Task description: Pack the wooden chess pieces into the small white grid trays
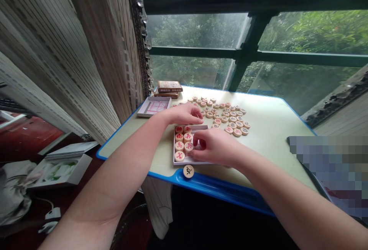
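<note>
My right grip (218, 146) was in over the box (201, 162), thumb and forefinger curved and partly parted, their tips right at the near edge of the lower soldier disc (189, 146); whether they had hold of it or only touched it I could not tell. To do this well, I judged, light fingertip pressure served best: the disc flat, its red character upward, squared against its neighbours rather than pressed down hard. Sliding it seemed safer than lifting, since a tilt could have nudged the discs beside it. The disc lay just left of my right grip's tips, with the column of red discs (179, 146) along the box's wall farther left, and a bare patch of box floor on the near side of it. A black disc (188, 171) lay outside the box, nearer me than that grip, so my wrist was best held clear of it. My left grip (185, 112) hung beyond the box, fingers curled toward the thumb; I could not see whether it pinched anything. Past both grips, loose discs (233, 114) spread over the desk (273, 127).
</note>
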`<state>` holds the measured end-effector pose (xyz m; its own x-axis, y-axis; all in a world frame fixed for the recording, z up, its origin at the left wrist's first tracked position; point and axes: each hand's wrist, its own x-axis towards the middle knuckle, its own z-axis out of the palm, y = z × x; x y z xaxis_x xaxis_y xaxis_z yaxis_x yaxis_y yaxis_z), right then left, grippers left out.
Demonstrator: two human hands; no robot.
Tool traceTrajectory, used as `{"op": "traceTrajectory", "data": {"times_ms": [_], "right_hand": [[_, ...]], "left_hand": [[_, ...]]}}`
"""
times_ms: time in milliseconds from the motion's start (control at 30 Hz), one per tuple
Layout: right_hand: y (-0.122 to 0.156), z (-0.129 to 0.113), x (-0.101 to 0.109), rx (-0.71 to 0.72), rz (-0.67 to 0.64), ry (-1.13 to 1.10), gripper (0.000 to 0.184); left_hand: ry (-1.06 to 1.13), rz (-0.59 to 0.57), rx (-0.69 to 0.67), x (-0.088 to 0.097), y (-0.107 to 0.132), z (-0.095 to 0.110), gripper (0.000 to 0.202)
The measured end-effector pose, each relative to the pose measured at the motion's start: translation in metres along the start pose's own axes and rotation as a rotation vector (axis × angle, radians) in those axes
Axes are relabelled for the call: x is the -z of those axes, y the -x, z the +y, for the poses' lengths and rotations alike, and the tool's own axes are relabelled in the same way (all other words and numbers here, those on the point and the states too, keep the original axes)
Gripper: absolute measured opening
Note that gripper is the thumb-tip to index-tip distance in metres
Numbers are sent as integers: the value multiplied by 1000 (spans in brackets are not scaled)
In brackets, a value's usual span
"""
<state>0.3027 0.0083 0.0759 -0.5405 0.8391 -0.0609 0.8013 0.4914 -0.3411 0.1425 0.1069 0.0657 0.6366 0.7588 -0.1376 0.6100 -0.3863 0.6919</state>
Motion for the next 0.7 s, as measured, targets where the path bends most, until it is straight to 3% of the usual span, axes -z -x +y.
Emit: {"op": "traceTrajectory", "data": {"times_ms": [433,700], "right_hand": [[-3,2,-5,29,22,3,16],[-3,0,-4,30,21,2,22]], "left_hand": [[-16,-4,48,1,5,9,41],[-26,-8,47,1,5,7,44]]}}
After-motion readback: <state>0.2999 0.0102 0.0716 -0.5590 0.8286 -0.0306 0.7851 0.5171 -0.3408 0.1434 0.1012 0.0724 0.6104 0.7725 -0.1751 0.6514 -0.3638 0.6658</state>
